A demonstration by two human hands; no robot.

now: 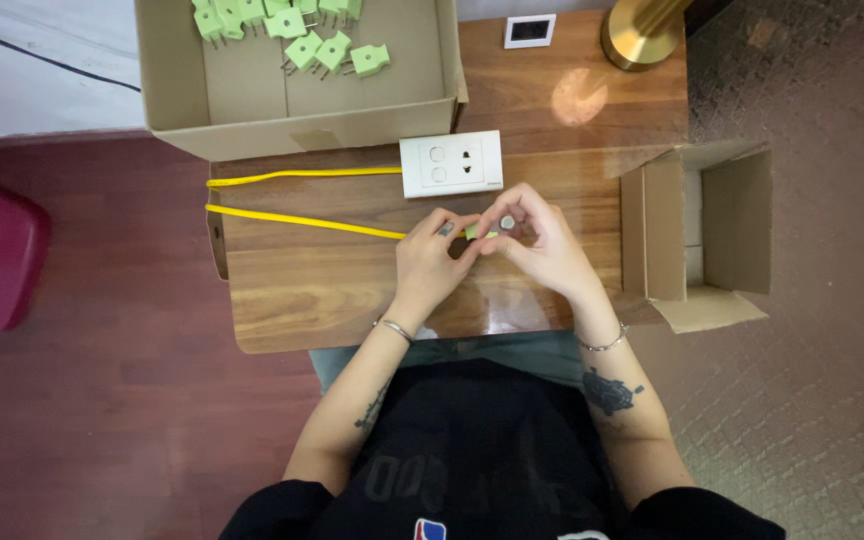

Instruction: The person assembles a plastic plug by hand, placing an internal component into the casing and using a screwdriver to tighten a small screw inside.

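Both hands are bunched together right below the white socket plate point(451, 163), which I'll use as my landmark. Left hand point(430, 262) is curled narrow, fingertips pinching near the end of the yellow cable point(302, 219). Right hand point(537, 245) is closed around a small green plug point(500, 226), thumb and fingers wrapped on it so only a bit peeks out. Can't really tell how the cable and plug meet, my fingers hide that spot.

Progress-wise, my guess is plenty is left: up and left of the socket plate there's a cardboard box point(252, 125) with a bunch of loose green plugs point(332, 50) lying in it. Right of the plate sits a smaller open carton point(652, 235), and I can't see anything finished in it.

Room-wise, the worktop point(352, 300) is narrow. Its near edge is just below my wrists, the carton hangs off its right edge, and the cable loops off the left edge. Bare wood sits left of my hands, under the cable.
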